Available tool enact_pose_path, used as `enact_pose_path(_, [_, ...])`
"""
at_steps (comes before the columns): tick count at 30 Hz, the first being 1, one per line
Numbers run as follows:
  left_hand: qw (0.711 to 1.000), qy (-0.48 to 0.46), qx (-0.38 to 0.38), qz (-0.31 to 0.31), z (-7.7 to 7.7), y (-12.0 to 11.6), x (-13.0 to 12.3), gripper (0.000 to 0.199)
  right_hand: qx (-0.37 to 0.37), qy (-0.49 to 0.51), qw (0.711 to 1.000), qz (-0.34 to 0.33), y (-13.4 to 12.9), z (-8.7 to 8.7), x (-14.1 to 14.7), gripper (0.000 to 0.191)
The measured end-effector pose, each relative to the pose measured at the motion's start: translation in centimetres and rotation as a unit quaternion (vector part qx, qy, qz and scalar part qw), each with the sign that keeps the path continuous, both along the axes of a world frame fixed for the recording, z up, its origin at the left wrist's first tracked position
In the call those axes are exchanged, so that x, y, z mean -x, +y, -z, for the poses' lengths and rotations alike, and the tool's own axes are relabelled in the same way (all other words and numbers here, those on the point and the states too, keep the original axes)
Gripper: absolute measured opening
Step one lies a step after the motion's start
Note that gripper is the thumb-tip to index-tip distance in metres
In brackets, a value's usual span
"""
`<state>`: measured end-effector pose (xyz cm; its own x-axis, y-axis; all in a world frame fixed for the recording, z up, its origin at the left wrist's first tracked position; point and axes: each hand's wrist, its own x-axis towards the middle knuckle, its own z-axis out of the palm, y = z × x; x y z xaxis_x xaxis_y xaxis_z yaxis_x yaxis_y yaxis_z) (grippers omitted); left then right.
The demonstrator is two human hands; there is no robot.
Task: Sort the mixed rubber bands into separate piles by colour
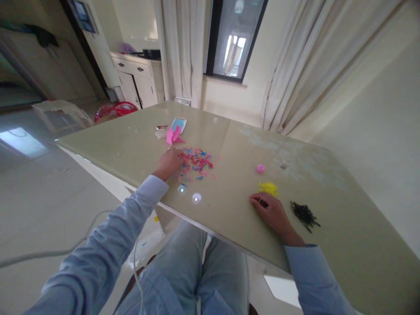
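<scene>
A loose pile of small red, pink and blue elastic hair bands [199, 160] lies spread on the glossy table. At its left edge, my left hand [170, 162] has its fingers curled down among the bands; whatever is between the fingertips is too small to make out. My right hand [271, 211] rests on the table with thumb and fingers drawn together, and their contents cannot be made out. Just beyond it sits a heap of yellow bands [269, 188]. Right of that hand lies a heap of black bands [303, 214]. A small pink bunch [260, 169] stands farther back.
Behind the mixed pile are a pink crumpled piece [174, 135], a blue face mask [179, 124] and a small flat packet [162, 127]. The table's [229, 223] near edge runs just above my lap. A grey cable [59, 253] hangs at the left.
</scene>
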<state>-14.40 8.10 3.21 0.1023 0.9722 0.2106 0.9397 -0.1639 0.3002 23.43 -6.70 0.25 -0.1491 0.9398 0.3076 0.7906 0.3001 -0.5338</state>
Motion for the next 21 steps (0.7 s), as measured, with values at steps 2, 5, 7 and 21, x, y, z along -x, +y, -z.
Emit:
enact_pose_path(2, [0.999, 0.006, -0.006, 0.040, -0.04, 0.10, -0.22, 0.034, 0.000, -0.001, 1.000, 0.001, -0.01, 0.03, -0.03, 0.025])
enact_pose_path(5, [0.996, 0.027, 0.008, 0.085, 0.12, 0.25, -0.46, 0.030, 0.002, -0.001, 1.000, 0.002, -0.01, 0.01, -0.01, 0.025])
enact_pose_path(7, [0.996, 0.036, 0.015, 0.085, 0.27, 0.30, -0.53, 0.029, 0.001, -0.001, 1.000, 0.000, 0.01, -0.03, 0.03, 0.024])
enact_pose_path(21, [0.999, 0.031, 0.001, 0.045, 0.68, 0.30, 0.03, 0.038, -0.004, 0.002, 1.000, -0.005, 0.04, 0.15, -0.06, 0.021])
